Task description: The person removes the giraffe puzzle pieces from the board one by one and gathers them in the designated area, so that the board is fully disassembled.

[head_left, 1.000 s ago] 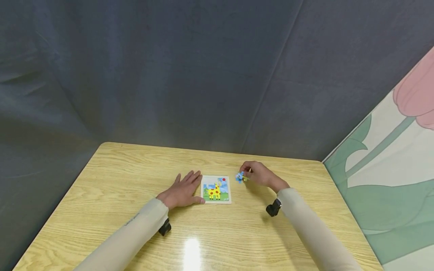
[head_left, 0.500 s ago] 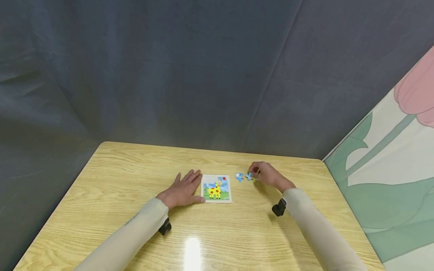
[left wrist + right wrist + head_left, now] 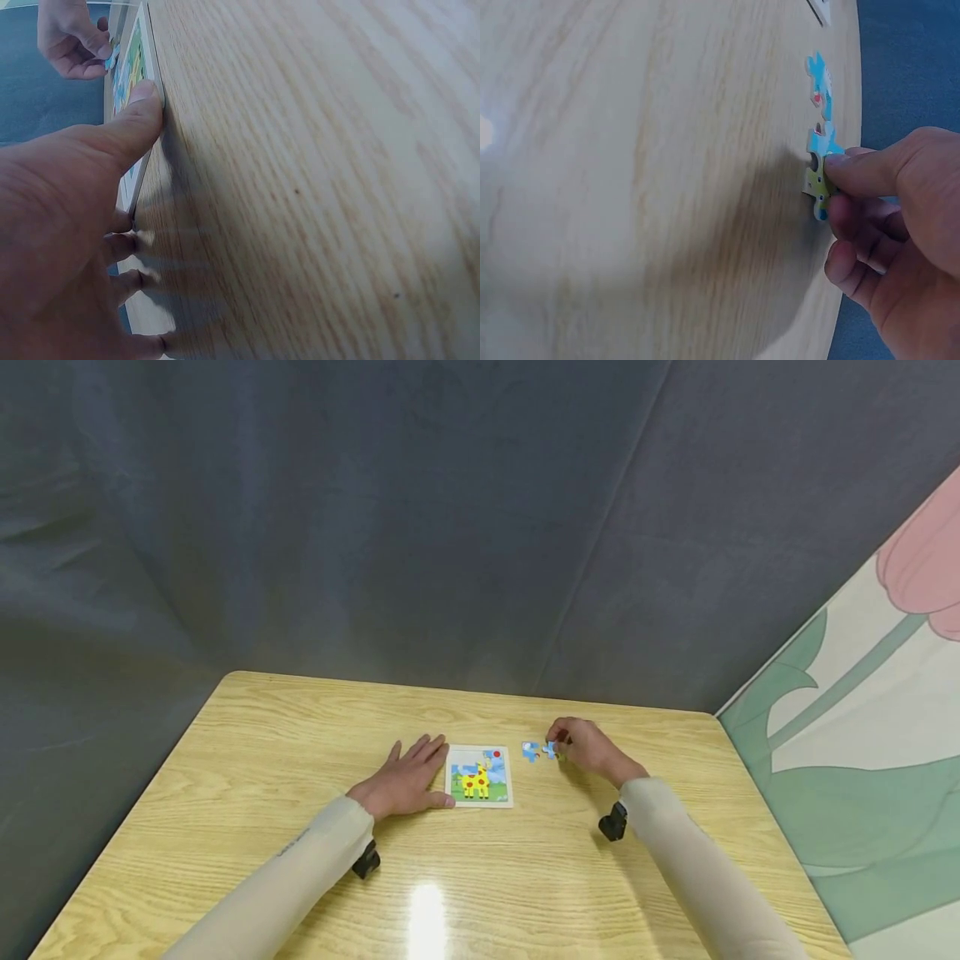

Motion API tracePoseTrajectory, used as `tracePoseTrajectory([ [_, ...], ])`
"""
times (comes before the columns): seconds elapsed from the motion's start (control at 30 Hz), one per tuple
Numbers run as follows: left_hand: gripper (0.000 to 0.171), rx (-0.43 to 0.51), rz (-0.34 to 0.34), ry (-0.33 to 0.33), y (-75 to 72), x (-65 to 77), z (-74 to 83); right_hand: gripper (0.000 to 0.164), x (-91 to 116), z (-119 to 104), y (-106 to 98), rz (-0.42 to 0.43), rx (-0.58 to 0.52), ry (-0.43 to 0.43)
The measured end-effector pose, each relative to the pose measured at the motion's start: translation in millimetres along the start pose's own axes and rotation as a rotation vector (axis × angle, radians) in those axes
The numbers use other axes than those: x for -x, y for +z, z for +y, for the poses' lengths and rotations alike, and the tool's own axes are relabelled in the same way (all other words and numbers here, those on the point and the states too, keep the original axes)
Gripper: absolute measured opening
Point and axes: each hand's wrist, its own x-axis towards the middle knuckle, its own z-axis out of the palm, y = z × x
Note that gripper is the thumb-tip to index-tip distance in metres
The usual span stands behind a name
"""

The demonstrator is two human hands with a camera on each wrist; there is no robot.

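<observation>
A jigsaw puzzle board [image 3: 480,804] with a light frame and a yellow giraffe picture lies flat on the table. My left hand [image 3: 405,783] lies spread at its left side; the thumb [image 3: 142,112] rests on the frame edge in the left wrist view. To the right of the board my right hand [image 3: 588,750] pinches a blue and yellow-green puzzle piece [image 3: 819,176] between thumb and fingers, close to the tabletop. Just left of it lies a loose blue and white puzzle piece [image 3: 530,751]. Part of the pinched piece is hidden by the fingers.
The wooden table [image 3: 300,718] has its far edge a little beyond both hands. Behind it hangs a dark curtain [image 3: 450,527]. At the right stands a panel [image 3: 862,735] with a flower pattern.
My right hand has shifted right with its puzzle piece, then slightly back left. The blue and white piece now lies apart from the fingers. My left hand has stayed in place.
</observation>
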Motion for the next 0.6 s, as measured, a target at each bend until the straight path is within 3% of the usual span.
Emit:
tracePoseTrajectory([
  [0.33, 0.092, 0.006, -0.001, -0.007, -0.1, 0.8, 0.8, 0.007, 2, -2, 6, 0.030, 0.039, -0.009],
  [0.6, 0.092, 0.017, 0.002, -0.005, 0.6, 0.1, 0.5, 0.007, -4, -30, 18, -0.021, 0.025, -0.061],
])
